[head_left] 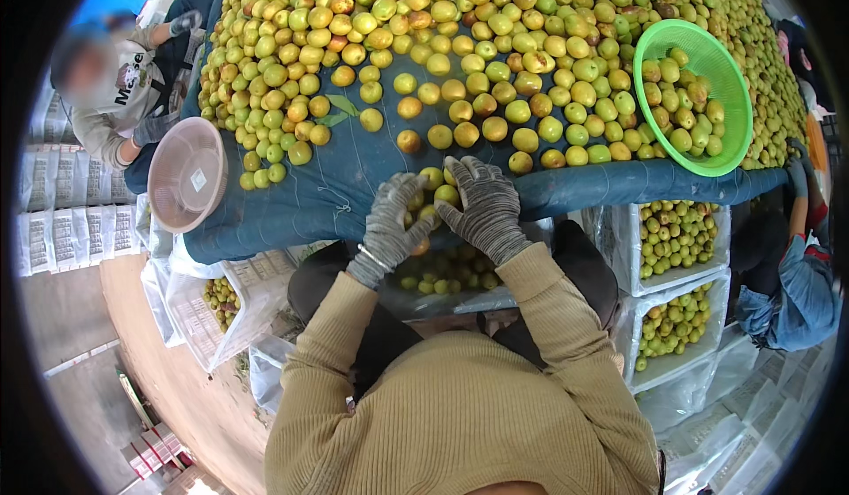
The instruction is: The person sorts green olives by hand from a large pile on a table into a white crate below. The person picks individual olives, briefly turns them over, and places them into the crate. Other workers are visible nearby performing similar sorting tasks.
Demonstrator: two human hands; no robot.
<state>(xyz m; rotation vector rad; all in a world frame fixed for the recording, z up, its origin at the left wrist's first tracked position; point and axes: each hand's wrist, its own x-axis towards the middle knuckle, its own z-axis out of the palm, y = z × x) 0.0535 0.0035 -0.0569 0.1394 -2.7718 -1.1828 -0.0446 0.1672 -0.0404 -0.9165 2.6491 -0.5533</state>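
Note:
At the near edge of the blue cloth, my left hand [392,230] and my right hand [486,207], both in grey knit gloves, face each other. Cupped between them are several yellow-green jujubes [447,195]. The left hand's fingers curl around some of this fruit, while the right hand's fingers close over it from the other side. Below my hands, between my knees, more jujubes [449,274] lie in a lined crate that my arms partly hide. A large heap of jujubes [522,17], some blushed brown, spreads over the blue cloth [292,196] in front of me.
A green basket [747,110] holding jujubes leans on the heap at right; a pinkish basin [164,185] sits at the cloth's left edge. Lined crates [626,230] of fruit stand right, another crate [256,287] left. People [110,79] work at both sides.

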